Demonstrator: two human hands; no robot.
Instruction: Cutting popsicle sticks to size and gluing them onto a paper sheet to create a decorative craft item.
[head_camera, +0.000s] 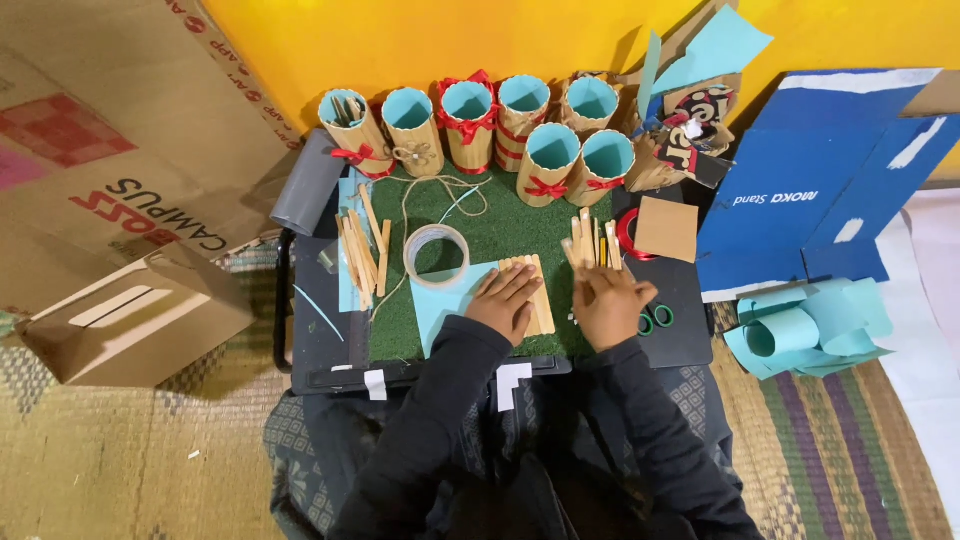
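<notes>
Your left hand (507, 299) lies flat, fingers spread, on the stick mat (532, 290), whose sticks run away from you. Your right hand (607, 303), open too, sits just right of the mat, nearer the loose sticks (592, 243) beyond it.

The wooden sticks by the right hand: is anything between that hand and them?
Nothing visible. The right hand lies just below the loose wooden sticks, its fingers reaching their lower ends. The left hand rests flat on a row of sticks beside it.
</notes>
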